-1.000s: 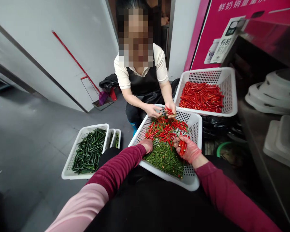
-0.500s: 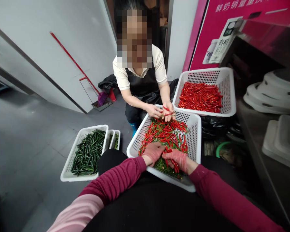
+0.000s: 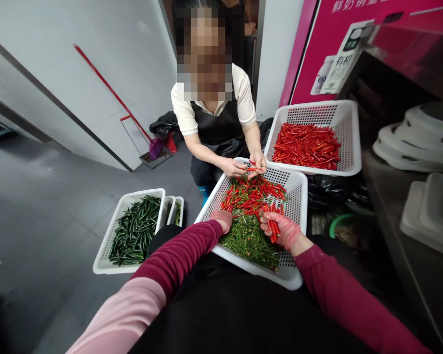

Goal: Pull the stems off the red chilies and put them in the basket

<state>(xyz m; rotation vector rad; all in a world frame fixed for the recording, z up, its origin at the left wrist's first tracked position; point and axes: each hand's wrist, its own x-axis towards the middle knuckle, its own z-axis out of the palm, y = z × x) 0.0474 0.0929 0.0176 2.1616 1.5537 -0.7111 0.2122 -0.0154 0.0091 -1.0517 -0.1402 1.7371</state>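
Note:
A white perforated basket (image 3: 297, 196) stands between my knees, holding red chilies (image 3: 245, 199) on its far side and a heap of green stems (image 3: 249, 238) on the near side. My right hand (image 3: 282, 228), in a thin pinkish glove, is closed around a bunch of red chilies (image 3: 273, 225) over the basket's right part. Gloved alike, my left hand (image 3: 223, 220) reaches inside the left wall beside the chilies and stems; its fingertips are hidden. Across the basket, another person's hands (image 3: 243, 167) hold a few red chilies at the far rim.
A second white basket (image 3: 350, 142) of loose red chilies stands at the back right. On the floor at left, a white basket (image 3: 103, 250) holds green chilies (image 3: 136, 231), with smaller baskets beside it. Stacked white lids (image 3: 409, 142) sit on the right-hand counter. A dustpan (image 3: 155, 160) leans near the wall.
My hands have moved apart from the middle: the left toward the basket's left wall, the right slightly rightward with the red chilies. The green stems between them now show. The other person's hands have drawn closer together.

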